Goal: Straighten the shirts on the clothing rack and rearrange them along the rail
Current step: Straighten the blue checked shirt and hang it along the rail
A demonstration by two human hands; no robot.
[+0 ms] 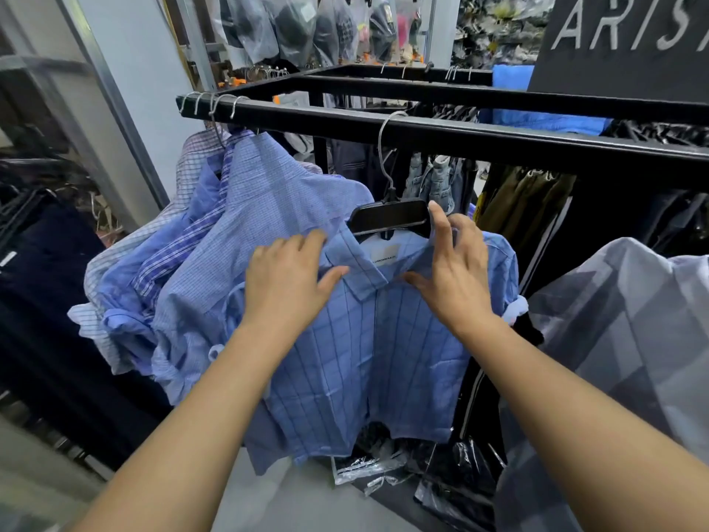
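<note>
A blue windowpane-check shirt [345,359] hangs on a black hanger [387,216] whose metal hook sits over the black rail [479,136]. My left hand [287,282] lies on the shirt's left shoulder by the collar, fingers spread and fairly straight. My right hand [456,270] rests on the right shoulder, its fingers reaching up to the hanger's right end and its thumb by the collar. Several other blue and checked shirts [215,240] are bunched at the rail's left end.
A grey patterned shirt [621,339] hangs at the right. Jeans and dark trousers [437,178] hang from the rack's far rails. A dark sign [629,40] stands on top of the rack. Plastic-wrapped garments [441,474] lie on the floor below.
</note>
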